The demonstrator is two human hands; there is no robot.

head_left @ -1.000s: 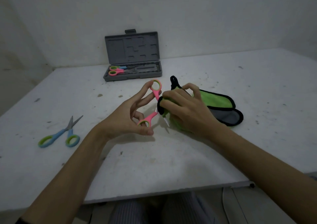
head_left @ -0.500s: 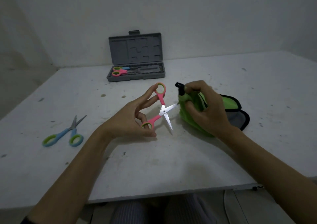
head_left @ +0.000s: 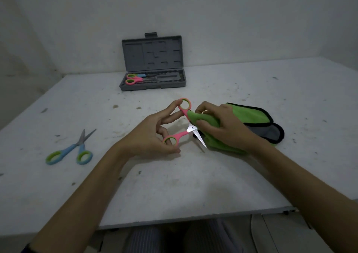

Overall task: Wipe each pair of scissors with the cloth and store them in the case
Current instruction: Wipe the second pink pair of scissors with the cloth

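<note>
Nearest us, our left hand [head_left: 153, 134] holds the pink scissors [head_left: 181, 125] spread wide open above the table [head_left: 174, 184], fingers hooked through both handle rings. Right beside it, our right hand [head_left: 222, 128] grips the green cloth [head_left: 249, 117], fingers pinching a fold of it around the upper blade while the lower blade juts out bare, pointing down toward the tabletop. The rest of the cloth trails on the table behind the hand. Off to the left, well apart, the blue scissors [head_left: 71, 150] lie flat, slightly open. Farthest back, against the wall, the grey case [head_left: 153, 64] stands open, with one pair of scissors [head_left: 135, 78] lying in its tray.
</note>
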